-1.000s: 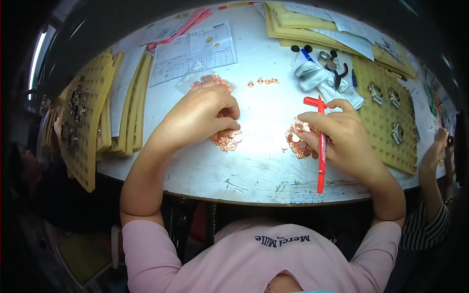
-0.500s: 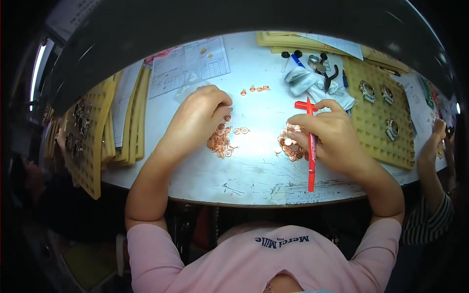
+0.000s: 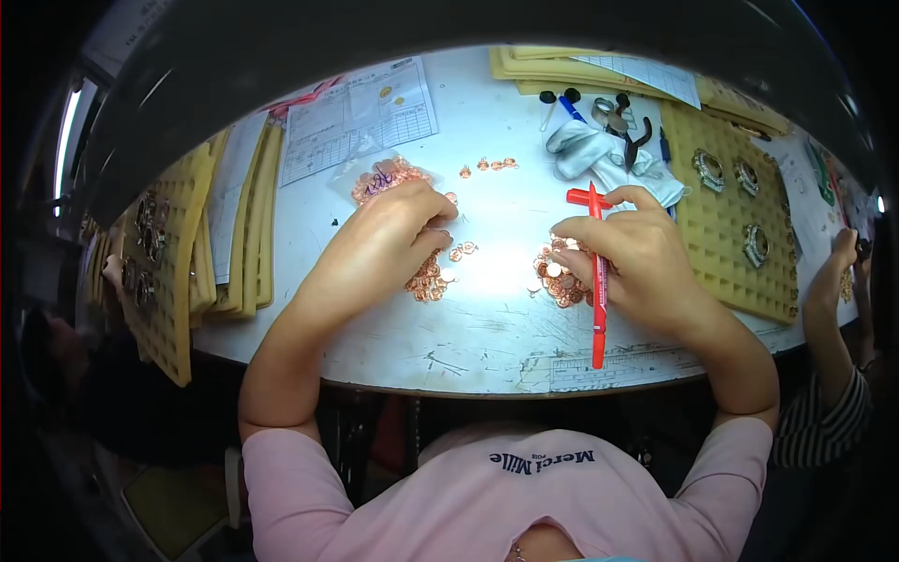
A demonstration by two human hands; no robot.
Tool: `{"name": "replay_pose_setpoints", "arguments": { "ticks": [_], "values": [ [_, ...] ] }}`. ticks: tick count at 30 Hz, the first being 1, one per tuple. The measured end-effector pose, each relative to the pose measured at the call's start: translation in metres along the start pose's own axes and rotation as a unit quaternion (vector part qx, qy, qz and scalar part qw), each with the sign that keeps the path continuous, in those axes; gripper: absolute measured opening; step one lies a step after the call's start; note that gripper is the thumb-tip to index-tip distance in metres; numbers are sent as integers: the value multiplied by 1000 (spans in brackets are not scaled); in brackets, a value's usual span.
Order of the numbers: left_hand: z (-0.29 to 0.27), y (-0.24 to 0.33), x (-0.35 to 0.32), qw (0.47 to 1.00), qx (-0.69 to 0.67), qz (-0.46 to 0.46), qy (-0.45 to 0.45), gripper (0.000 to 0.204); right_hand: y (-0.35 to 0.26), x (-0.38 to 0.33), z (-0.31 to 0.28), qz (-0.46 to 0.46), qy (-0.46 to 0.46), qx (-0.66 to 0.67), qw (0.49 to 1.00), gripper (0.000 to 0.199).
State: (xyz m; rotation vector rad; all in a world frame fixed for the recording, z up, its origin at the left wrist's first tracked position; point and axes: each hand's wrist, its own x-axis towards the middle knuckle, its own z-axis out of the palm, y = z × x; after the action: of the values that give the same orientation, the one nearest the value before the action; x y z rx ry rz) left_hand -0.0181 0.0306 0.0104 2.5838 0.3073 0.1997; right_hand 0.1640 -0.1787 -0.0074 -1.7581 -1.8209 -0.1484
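Observation:
My left hand (image 3: 391, 223) is over the left pile of small round copper-coloured pieces (image 3: 430, 282), its fingers curled and thumb drawn in. One such piece shows beside its fingertips; what the fingers hold is hidden. In my right hand (image 3: 646, 258), a red marker pen (image 3: 597, 309) lies upright across the fingers, with a red cap (image 3: 582, 198) near its upper end. Below that thumb and forefinger is the right pile of copper-coloured pieces (image 3: 565, 287). Two or three more pieces (image 3: 463, 251) lie between the piles, and a short row (image 3: 497, 165) sits farther back.
A clear bag of copper-coloured pieces (image 3: 398, 172) lies behind my left hand, near a printed sheet (image 3: 359, 120). Yellow foam trays (image 3: 257, 220) stand at left; another (image 3: 693, 229) holds watch cases at right. White gloves (image 3: 599, 157) and pliers (image 3: 638, 140) lie at back right. Another person's arm (image 3: 828, 281) shows at far right.
My left hand has shifted toward me and slightly right, baring the bag of pieces behind it and covering more of the left pile. My right hand has barely moved and keeps the pen.

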Motion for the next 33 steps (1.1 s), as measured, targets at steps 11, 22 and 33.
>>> {"name": "replay_pose_setpoints", "arguments": {
  "ticks": [11,22,33],
  "values": [
    [18,-16,14,992,63,8,110,13,1,-1,3,-13,-1,-4,1000,16],
    [19,21,8,892,-435,-119,-24,14,-5,-1,6,-31,47,23,998,20],
    [24,23,4,741,-632,-174,-142,48,-5,-1,7,-37,8,57,998,32]
  ]
}}
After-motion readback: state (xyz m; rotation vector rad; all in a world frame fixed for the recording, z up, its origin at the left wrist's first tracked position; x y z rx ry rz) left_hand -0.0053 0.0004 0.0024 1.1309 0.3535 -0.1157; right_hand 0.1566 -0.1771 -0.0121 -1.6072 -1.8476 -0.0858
